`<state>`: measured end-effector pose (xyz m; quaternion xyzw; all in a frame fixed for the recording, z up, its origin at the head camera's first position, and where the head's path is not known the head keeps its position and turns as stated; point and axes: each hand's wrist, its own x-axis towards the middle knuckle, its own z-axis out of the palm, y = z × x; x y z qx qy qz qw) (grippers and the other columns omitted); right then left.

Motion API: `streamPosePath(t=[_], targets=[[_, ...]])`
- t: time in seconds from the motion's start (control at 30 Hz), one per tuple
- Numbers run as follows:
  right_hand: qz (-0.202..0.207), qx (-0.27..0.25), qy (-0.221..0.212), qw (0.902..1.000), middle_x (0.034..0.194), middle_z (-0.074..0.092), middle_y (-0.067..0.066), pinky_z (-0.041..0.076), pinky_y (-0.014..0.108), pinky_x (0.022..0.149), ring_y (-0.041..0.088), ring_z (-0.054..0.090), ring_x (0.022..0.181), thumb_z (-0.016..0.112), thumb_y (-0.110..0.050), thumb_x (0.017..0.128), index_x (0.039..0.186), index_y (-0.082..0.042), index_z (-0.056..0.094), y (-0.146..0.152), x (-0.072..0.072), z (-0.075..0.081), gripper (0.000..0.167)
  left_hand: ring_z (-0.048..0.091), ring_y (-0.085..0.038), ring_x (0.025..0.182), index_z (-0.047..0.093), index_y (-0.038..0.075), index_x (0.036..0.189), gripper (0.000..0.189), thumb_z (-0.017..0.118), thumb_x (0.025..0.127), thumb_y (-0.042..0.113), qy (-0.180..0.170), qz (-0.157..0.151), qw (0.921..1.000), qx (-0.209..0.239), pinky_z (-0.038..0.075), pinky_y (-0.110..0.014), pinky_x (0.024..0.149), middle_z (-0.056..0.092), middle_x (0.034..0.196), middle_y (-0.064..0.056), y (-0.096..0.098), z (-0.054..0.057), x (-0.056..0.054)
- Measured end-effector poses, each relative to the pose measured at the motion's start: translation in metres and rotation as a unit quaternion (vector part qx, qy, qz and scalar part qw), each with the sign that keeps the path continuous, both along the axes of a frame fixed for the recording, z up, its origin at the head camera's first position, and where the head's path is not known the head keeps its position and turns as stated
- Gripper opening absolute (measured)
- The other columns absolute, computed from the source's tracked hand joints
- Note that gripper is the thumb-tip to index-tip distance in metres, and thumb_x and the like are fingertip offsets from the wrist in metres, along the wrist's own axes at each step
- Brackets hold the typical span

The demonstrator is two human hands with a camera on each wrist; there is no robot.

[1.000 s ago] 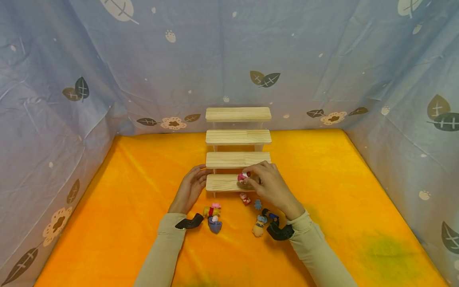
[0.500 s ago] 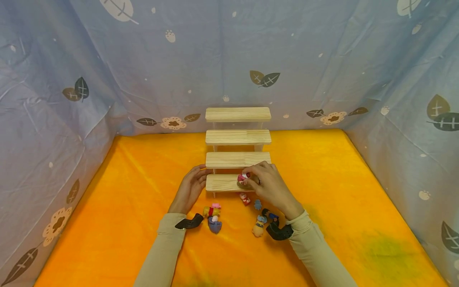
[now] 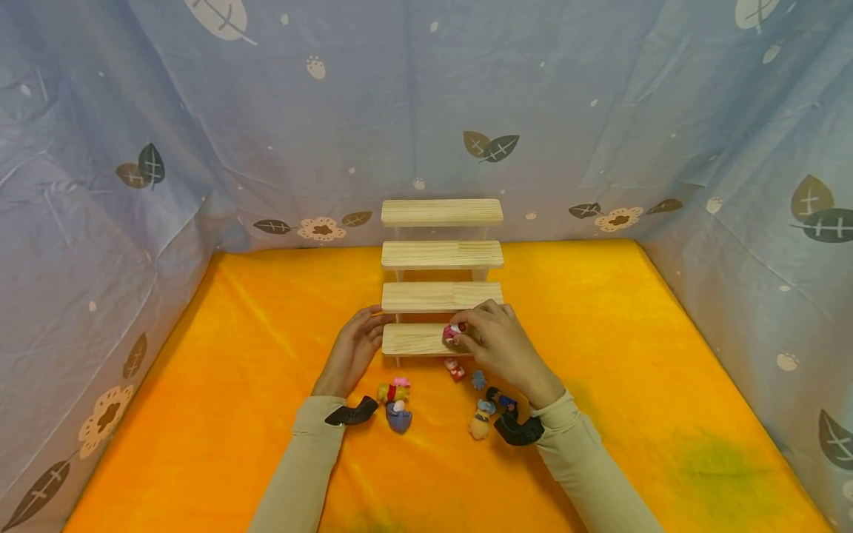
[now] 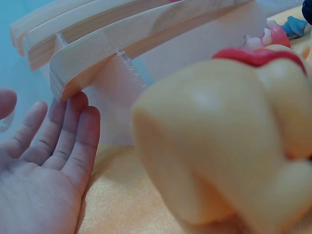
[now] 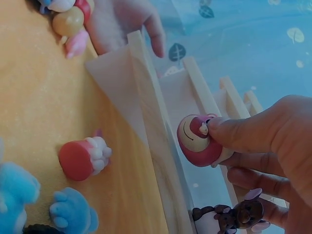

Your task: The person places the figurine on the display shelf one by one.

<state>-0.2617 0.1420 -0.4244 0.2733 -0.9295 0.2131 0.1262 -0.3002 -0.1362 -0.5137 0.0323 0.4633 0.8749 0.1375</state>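
Observation:
My right hand pinches a small pink bear figurine between thumb and fingers, over the lowest step of a wooden display riser. In the right wrist view its cream face with a smile line shows, and part of the body is hidden by the fingers. A brown mouse figurine is on that step, close to the lower fingers. My left hand is at the step's left end, palm turned toward the riser. In the left wrist view its extended fingertips touch the underside of the board's corner.
In front of the riser lie a yellow bear figurine, a grey-blue figurine, a red-and-white figurine, a small blue figurine, a cream-and-blue figurine and a dark-haired figurine. Patterned cloth surrounds the orange surface.
The pink bear figurine has tilted very slightly in the right hand's fingers. Both hands otherwise keep their places, and the other figurines have not moved.

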Motion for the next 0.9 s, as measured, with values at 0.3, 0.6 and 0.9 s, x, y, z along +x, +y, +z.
streamPosePath(t=[0.3,0.6,0.9], targets=[[-0.003,0.026,0.016,0.9995,0.098,0.075,-0.002,0.042,0.042,0.091,0.020,0.058,0.097,0.077,-0.017,0.091,0.110,-0.017,0.073,-0.0003,-0.0016,-0.0019,0.019,0.061,-0.015,0.108,0.050,0.013,0.126,0.025,0.037,0.111,0.029,-0.002,0.002,1.0000,0.001,0.050,-0.024,0.093,0.060,0.122,-0.008,-0.0001,0.0005,-0.0003],[-0.004,0.032,0.024,0.9992,0.096,0.074,-0.004,0.042,0.040,0.088,0.019,0.058,0.096,0.078,-0.020,0.090,0.109,-0.017,0.074,-0.0004,-0.0018,-0.0025,0.019,0.061,-0.016,0.109,0.049,0.012,0.128,0.027,0.037,0.111,0.029,-0.001,0.002,1.0000,-0.001,0.050,-0.024,0.093,0.061,0.122,-0.007,0.0003,0.0014,0.0003],[-0.008,0.038,0.022,0.9990,0.094,0.075,-0.003,0.043,0.039,0.088,0.020,0.058,0.096,0.077,-0.023,0.091,0.109,-0.017,0.074,-0.0011,-0.0014,-0.0019,0.019,0.061,-0.015,0.109,0.049,0.012,0.127,0.026,0.037,0.111,0.029,-0.002,0.003,1.0000,-0.001,0.049,-0.024,0.092,0.060,0.123,-0.007,0.0007,0.0022,0.0007]])
